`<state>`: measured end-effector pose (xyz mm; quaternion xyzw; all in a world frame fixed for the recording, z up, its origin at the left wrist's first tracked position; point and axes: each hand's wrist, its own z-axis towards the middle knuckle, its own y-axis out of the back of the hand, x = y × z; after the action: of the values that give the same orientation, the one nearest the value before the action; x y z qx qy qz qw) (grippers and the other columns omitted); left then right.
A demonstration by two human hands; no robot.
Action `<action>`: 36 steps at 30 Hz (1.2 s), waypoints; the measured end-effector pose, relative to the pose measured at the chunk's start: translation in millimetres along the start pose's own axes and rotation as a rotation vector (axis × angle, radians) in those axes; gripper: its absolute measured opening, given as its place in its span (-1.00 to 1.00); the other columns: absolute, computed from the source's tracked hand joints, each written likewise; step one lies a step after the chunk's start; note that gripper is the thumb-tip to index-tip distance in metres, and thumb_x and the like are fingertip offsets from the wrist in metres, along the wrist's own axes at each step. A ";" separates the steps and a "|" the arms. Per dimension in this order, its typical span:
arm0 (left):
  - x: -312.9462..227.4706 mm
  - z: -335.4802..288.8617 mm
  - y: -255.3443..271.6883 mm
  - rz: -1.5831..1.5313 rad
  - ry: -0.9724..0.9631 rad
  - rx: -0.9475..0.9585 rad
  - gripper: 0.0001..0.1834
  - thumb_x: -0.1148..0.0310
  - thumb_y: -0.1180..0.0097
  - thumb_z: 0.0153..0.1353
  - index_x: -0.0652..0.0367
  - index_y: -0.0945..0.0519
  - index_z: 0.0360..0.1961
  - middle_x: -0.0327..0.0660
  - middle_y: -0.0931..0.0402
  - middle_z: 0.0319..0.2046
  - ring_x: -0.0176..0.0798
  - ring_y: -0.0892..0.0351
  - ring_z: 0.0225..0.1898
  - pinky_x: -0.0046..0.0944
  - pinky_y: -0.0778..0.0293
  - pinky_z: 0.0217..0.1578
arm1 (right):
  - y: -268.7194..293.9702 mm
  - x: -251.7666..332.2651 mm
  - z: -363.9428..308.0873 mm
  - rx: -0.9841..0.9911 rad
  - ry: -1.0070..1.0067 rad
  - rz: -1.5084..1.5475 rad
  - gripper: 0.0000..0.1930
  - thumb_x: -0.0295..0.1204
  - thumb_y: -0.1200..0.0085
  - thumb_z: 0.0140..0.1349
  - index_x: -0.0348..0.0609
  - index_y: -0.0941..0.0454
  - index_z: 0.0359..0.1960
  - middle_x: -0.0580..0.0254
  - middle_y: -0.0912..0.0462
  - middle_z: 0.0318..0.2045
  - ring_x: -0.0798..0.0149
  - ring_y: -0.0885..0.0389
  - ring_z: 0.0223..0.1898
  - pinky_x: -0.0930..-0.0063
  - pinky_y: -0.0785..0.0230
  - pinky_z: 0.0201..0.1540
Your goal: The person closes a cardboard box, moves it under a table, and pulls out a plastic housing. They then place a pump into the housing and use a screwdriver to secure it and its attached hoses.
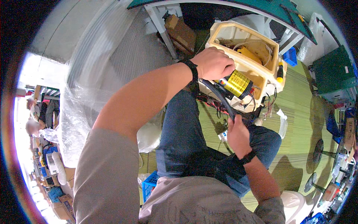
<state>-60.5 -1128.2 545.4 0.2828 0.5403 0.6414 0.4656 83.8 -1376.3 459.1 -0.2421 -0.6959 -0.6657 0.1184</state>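
A cream plastic housing (pixel 278 48) with open compartments stands on the floor before me. In its near compartment sits a black cylindrical motor or pump with a yellow label (pixel 237 83), with thin wires around it. My left hand (pixel 214 64) is closed over the housing's left side, next to the cylinder; whatever its fingers hold is hidden. A thick black hose (pixel 219 95) runs from below that hand toward me. My right hand (pixel 238 135) is closed around its lower end, above my knee. A yellow-and-black-handled tool (pixel 280 72) is at the housing's right edge.
A green-topped bench (pixel 257 8) with white legs spans the far side, a cardboard box (pixel 180 33) beneath it. Sheets of clear plastic wrap (pixel 112 71) fill the left. A blue bin (pixel 290 56) lies right of the housing; a blue crate (pixel 150 183) is by my left leg.
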 end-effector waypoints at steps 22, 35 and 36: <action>4.3 -5.3 7.0 0.016 -0.072 0.049 -0.71 0.22 0.10 0.38 0.14 -0.61 -0.23 -0.03 -0.60 -0.34 0.09 -0.56 -0.19 0.03 -0.47 -0.09 | 136.5 -9.0 66.5 0.450 0.436 -0.012 -0.62 -0.10 0.08 0.42 -0.21 -0.47 -0.27 -0.19 -0.59 -0.53 -0.17 -0.65 -0.44 0.02 -0.47 -0.46; -1.5 -1.3 6.5 -0.018 -0.009 0.057 -0.73 0.25 0.07 0.37 0.10 -0.65 -0.14 -0.03 -0.63 -0.28 0.10 -0.58 -0.15 0.05 -0.45 -0.04 | 61.5 -37.2 15.0 0.085 0.290 -0.060 -0.70 -0.18 -0.06 0.35 -0.20 -0.41 -0.23 -0.08 -0.60 -0.50 -0.14 -0.64 -0.41 0.04 -0.49 -0.41; -0.9 -1.9 5.7 -0.018 -0.014 0.055 -0.73 0.25 0.07 0.37 0.10 -0.65 -0.14 -0.03 -0.63 -0.28 0.10 -0.58 -0.15 0.05 -0.45 -0.04 | 59.8 -38.9 7.5 0.180 0.211 -0.017 -0.68 -0.16 -0.05 0.36 -0.21 -0.41 -0.22 -0.13 -0.61 -0.49 -0.16 -0.65 -0.38 0.03 -0.50 -0.38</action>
<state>-63.4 -1129.7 550.5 0.2953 0.5570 0.6199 0.4672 147.8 -1376.1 491.4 -0.1532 -0.7384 -0.6233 0.2068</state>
